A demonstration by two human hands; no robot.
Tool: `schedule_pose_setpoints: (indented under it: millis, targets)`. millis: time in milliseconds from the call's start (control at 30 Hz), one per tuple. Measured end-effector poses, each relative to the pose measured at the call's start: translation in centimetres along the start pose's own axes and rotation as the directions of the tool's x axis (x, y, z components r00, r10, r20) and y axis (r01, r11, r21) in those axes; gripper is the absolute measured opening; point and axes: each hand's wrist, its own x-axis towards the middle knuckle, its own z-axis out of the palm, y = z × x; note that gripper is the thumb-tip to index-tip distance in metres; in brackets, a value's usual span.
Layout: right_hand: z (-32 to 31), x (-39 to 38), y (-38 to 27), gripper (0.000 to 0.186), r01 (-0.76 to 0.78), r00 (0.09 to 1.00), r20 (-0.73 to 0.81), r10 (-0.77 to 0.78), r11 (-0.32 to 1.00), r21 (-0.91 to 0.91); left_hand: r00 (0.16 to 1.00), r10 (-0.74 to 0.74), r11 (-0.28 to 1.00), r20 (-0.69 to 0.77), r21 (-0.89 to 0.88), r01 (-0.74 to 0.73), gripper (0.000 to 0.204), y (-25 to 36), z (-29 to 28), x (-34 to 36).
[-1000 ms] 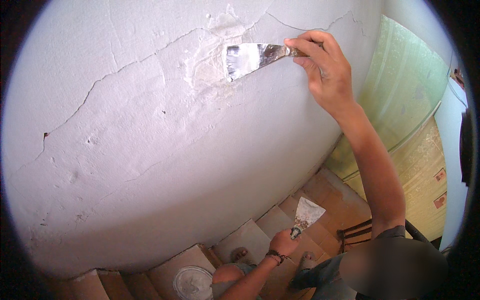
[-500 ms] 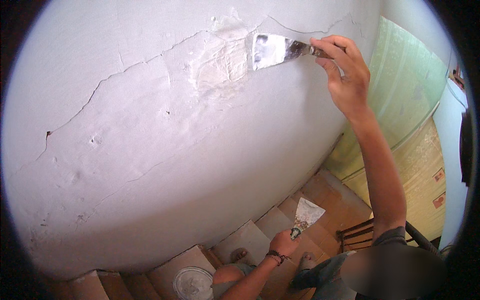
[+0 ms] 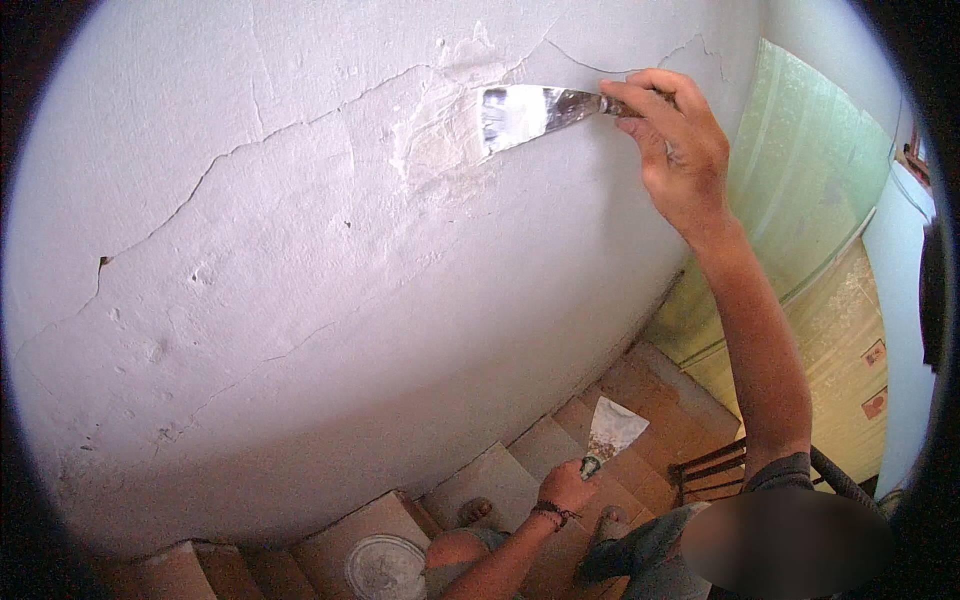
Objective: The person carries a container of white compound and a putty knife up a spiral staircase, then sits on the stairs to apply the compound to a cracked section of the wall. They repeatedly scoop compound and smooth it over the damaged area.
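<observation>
My right hand [image 3: 680, 150] is raised to the wall and grips a putty knife [image 3: 530, 112] by its handle. The wide metal blade, smeared with white, lies over the right part of a rough plaster patch [image 3: 435, 145]. Whether its edge presses on the wall is hard to tell. Lower down, my left hand [image 3: 568, 488], with a dark bracelet at the wrist, is closed round the handle of a second putty knife [image 3: 612, 430]. That blade points up and carries whitish filler with brownish specks.
A long crack [image 3: 210, 165] runs across the white wall [image 3: 300, 400]. Tiled stairs [image 3: 490, 480] follow the wall's foot, and a round pail lid or bucket top [image 3: 385, 570] sits on a step. A dark railing [image 3: 715, 470] and green-yellow sheeting [image 3: 810, 160] are at right.
My right hand has drawn its putty knife a little left and down, over the plaster patch. The left hand and its knife have stayed nearly still. The view has shifted slightly.
</observation>
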Motion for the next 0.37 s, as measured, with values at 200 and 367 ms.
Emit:
schedule_pose_setpoints:
  millis: [200, 367]
  targets:
    - [-0.1, -0.1, 0.4, 0.041, -0.049, 0.998, -0.047, 0.052, 0.998, 0.045, 1.000, 0.004, 0.999, -0.013, -0.042, -0.005, 0.042, 0.2, -0.4, -0.2]
    - [-0.6, 0.3, -0.7, 0.040, -0.023, 1.000, 0.016, 0.022, 0.999, 0.042, 1.000, 0.006, 1.000, -0.009, -0.016, -0.006, 0.042, 0.3, -0.3, -0.2]
